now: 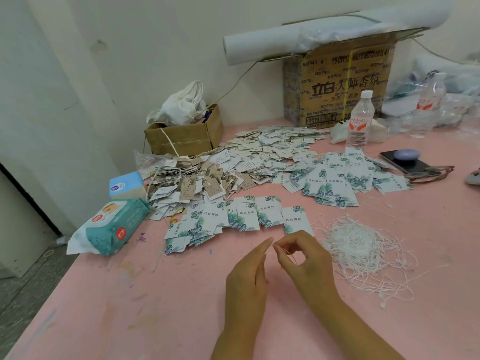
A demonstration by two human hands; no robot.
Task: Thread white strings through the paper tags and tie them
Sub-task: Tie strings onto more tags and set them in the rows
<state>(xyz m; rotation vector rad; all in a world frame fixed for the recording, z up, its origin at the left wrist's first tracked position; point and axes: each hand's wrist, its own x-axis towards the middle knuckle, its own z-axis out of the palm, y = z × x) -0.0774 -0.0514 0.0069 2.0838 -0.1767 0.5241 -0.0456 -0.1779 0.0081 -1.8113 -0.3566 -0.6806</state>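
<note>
A row of white paper tags with green leaf prints (244,216) lies on the pink table (155,307), just beyond my hands. A loose heap of white strings (361,248) sits to the right of my right hand. My right hand (306,261) pinches a thin white string (288,253) between thumb and forefinger. My left hand (246,279) is edge-up with straight fingers, its fingertips meeting the right hand's pinch. Whether the left fingers hold the string is unclear.
Larger piles of leaf tags (345,178) and beige tags (197,178) cover the table's middle. Wet-wipe packs (111,227) lie at the left edge, a small carton (184,136) and a big box (342,84) at the back, bottles (361,120), a phone (405,159) and glasses (431,172) right.
</note>
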